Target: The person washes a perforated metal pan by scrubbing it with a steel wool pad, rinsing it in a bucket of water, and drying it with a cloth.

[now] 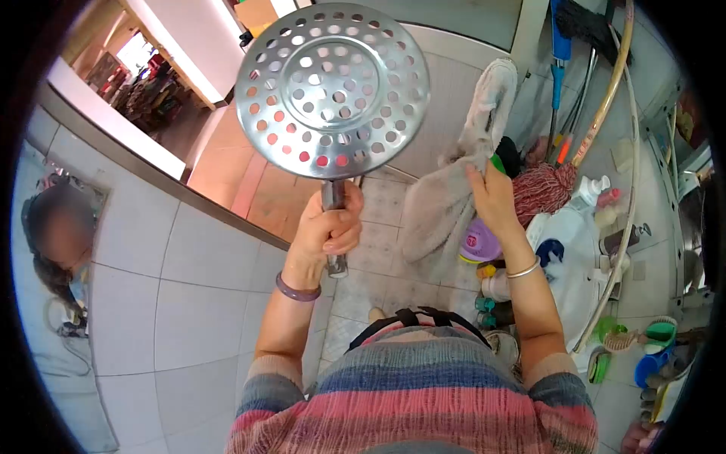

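Note:
A large round metal skimmer (333,91) with many holes is raised upright in front of me. My left hand (329,223) is wrapped round its short metal handle, whose end shows below the fist. From my right hand (495,200) hangs a damp-looking greyish-white cloth (439,208), pinched between thumb and fingers; part of it stretches upward beyond the hand. The cloth is apart from the skimmer. Behind the right hand are a purple container (480,240) and a red mop head (544,189).
A white washbasin (575,284) with bottles around it is on the right. Mop and broom handles (605,91) lean at the upper right. Brushes (599,365) hang or lie at the lower right. A tiled wall (204,310) and a doorway with wooden floor are on the left.

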The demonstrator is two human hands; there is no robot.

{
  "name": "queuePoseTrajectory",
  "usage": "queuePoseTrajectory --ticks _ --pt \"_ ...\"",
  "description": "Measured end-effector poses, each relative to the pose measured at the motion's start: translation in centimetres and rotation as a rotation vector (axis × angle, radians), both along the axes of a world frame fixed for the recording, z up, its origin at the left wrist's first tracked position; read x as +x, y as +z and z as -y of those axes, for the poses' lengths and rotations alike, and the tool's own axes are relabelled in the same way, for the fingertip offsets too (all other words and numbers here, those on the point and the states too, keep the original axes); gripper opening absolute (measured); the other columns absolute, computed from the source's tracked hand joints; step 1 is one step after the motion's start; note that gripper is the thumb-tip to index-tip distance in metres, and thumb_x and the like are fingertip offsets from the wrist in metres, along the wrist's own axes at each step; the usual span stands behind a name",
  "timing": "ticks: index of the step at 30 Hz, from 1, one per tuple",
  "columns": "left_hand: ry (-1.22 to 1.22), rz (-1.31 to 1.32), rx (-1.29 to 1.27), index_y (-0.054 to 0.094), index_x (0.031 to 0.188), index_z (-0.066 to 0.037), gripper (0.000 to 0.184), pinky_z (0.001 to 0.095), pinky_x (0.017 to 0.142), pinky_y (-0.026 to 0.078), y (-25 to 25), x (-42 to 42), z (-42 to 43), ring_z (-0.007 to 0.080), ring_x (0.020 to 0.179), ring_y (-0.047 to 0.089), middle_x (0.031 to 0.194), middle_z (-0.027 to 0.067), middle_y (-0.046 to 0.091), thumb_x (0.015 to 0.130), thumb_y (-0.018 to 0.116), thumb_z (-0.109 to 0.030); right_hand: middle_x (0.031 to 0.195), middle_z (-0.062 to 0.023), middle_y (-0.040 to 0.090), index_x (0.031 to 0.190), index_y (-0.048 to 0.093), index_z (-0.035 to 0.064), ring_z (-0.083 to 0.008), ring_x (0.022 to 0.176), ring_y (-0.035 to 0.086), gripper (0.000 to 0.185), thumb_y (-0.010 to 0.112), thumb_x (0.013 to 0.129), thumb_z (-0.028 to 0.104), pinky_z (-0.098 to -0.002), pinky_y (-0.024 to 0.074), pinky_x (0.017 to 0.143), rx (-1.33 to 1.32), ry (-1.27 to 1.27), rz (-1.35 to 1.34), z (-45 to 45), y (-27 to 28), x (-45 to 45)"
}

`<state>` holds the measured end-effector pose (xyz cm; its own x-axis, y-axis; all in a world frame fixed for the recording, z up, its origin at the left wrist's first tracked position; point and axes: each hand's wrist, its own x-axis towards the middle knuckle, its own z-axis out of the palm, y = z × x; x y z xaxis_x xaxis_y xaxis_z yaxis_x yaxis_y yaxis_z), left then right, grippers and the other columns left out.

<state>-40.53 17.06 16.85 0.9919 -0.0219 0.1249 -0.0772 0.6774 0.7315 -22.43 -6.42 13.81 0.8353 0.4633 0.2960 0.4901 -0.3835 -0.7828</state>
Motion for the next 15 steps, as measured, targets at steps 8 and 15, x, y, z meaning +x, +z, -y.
queuePoseTrajectory --ticks 8,15 --pt "-0.036 -0.001 -0.017 0.046 0.095 -0.002 0.013 0.0203 0.029 0.018 0.5 1.0 0.7 0.0055 0.034 0.03 0.057 0.0 0.034 0.082 0.048 0.001 0.114 -0.0094 0.059 0.117 0.052 -0.0018 -0.0195 0.102 0.056 0.027 0.047 0.095 0.013 -0.0318 0.0439 0.089 0.812 0.305 -0.193 -0.3 2.6 -4.3" --pt "0.287 -0.331 0.286 0.049 0.073 -0.003 0.014 0.0221 0.033 0.02 2.2 0.7 5.5 0.0072 0.036 0.031 0.048 -0.0004 0.034 0.087 0.046 -0.003 0.133 -0.0139 0.045 0.109 0.064 0.0115 -0.0327 0.118 0.045 0.038 0.06 0.073 0.003 -0.0444 0.0372 0.098 0.118 0.452 0.847 -7.2 9.2 -7.7"
